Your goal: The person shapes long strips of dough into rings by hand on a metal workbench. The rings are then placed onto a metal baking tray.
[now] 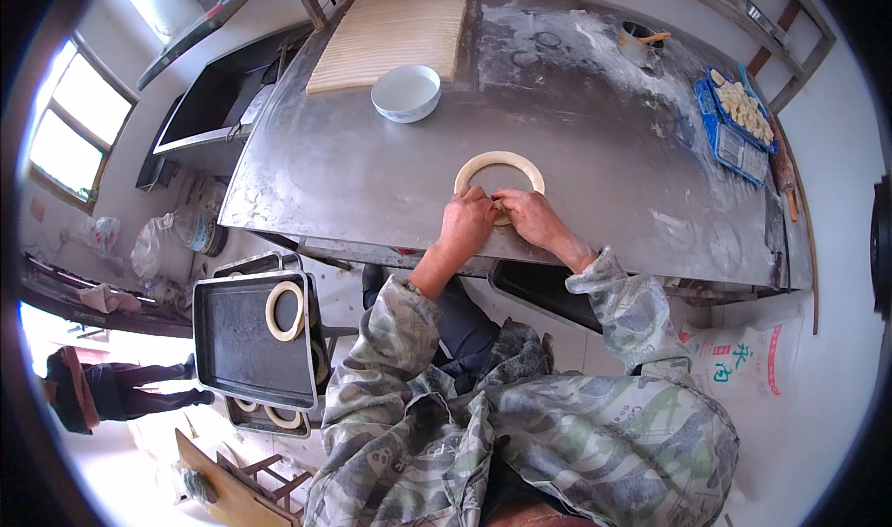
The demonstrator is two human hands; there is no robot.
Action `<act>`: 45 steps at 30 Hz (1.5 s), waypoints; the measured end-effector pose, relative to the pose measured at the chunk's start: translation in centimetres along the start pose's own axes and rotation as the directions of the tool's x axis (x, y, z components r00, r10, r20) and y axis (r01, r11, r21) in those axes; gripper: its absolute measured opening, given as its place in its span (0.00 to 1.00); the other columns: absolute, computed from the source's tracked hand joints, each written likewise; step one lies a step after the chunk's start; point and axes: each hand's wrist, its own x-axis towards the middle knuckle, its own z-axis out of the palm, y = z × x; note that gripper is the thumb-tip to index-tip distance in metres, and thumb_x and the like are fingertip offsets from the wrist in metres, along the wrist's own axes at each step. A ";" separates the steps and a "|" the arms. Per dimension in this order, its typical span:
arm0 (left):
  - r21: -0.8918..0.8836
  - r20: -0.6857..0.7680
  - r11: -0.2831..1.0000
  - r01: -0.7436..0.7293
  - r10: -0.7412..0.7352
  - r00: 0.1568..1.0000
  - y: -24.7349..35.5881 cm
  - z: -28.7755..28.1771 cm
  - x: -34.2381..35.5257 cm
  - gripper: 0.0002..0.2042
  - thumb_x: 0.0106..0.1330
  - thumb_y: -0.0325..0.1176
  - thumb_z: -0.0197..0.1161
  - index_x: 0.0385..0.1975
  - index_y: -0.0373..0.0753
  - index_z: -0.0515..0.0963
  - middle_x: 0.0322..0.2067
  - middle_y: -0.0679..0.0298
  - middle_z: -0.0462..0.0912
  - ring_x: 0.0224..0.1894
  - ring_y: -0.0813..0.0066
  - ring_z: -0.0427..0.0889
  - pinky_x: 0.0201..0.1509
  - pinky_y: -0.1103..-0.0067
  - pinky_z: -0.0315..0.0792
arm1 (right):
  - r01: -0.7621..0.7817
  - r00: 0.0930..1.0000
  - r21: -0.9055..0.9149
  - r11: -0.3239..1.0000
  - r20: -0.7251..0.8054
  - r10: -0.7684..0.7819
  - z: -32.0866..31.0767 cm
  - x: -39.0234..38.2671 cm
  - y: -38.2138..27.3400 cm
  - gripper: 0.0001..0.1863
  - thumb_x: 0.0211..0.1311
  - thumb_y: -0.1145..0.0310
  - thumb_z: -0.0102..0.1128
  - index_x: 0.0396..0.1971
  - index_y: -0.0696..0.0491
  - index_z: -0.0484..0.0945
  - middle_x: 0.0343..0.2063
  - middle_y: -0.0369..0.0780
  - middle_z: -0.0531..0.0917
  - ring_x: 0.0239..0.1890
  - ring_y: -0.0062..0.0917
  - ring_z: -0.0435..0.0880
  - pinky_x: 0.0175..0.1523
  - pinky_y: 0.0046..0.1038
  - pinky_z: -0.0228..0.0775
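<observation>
A ring of pale dough (500,158) lies on the metal worktable (372,178) near its front edge. My left hand (470,222) and my right hand (531,218) meet at the near side of the ring. Both have their fingers closed on the dough there, thumbs and fingertips pinching it where the two ends come together. The pinched part is mostly covered by my fingers. Beyond the ring, to the left, stands a white bowl (406,94).
Dough strips (390,34) lie side by side at the back left. A blue scale (734,137) with dough pieces, a rolling pin (786,169) and a dark pot (641,42) are at the right. Black trays (237,341) with dough rings (285,311) stand stacked at my left.
</observation>
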 end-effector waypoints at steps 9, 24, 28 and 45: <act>-0.083 0.136 0.995 0.053 -0.041 0.990 0.8 -1.2 1.2 0.09 0.57 0.29 0.66 0.37 0.43 0.85 0.36 0.62 0.83 0.41 0.57 0.83 0.44 0.66 0.78 | 0.013 0.993 -0.256 0.967 -0.111 -0.043 0.2 -1.4 -0.8 0.10 0.58 0.75 0.57 0.37 0.58 0.83 0.42 0.46 0.84 0.44 0.45 0.83 0.53 0.44 0.73; -0.135 0.110 0.991 0.004 0.011 0.994 0.1 -0.2 0.9 0.04 0.56 0.29 0.65 0.28 0.38 0.82 0.33 0.59 0.82 0.40 0.55 0.81 0.43 0.65 0.77 | -0.205 0.971 -0.068 0.976 -0.141 0.194 -0.7 -1.1 -1.5 0.10 0.59 0.64 0.64 0.33 0.55 0.84 0.32 0.44 0.84 0.36 0.44 0.84 0.40 0.41 0.75; -0.125 0.059 0.992 0.021 -0.014 0.998 0.2 0.5 0.6 0.03 0.56 0.29 0.65 0.27 0.38 0.82 0.32 0.59 0.82 0.39 0.55 0.81 0.42 0.64 0.77 | -0.252 0.962 -0.065 0.965 -0.127 0.243 -0.3 -0.4 -1.2 0.12 0.58 0.64 0.67 0.37 0.55 0.86 0.35 0.45 0.86 0.35 0.40 0.86 0.41 0.34 0.76; -0.106 0.162 0.994 -0.027 0.044 0.986 0.4 -0.3 1.1 0.07 0.60 0.34 0.65 0.35 0.40 0.85 0.35 0.60 0.84 0.42 0.58 0.82 0.46 0.66 0.77 | -0.143 0.980 0.060 0.988 -0.134 0.150 -2.2 -0.9 -0.6 0.13 0.60 0.68 0.62 0.42 0.57 0.85 0.40 0.47 0.86 0.43 0.44 0.85 0.49 0.38 0.78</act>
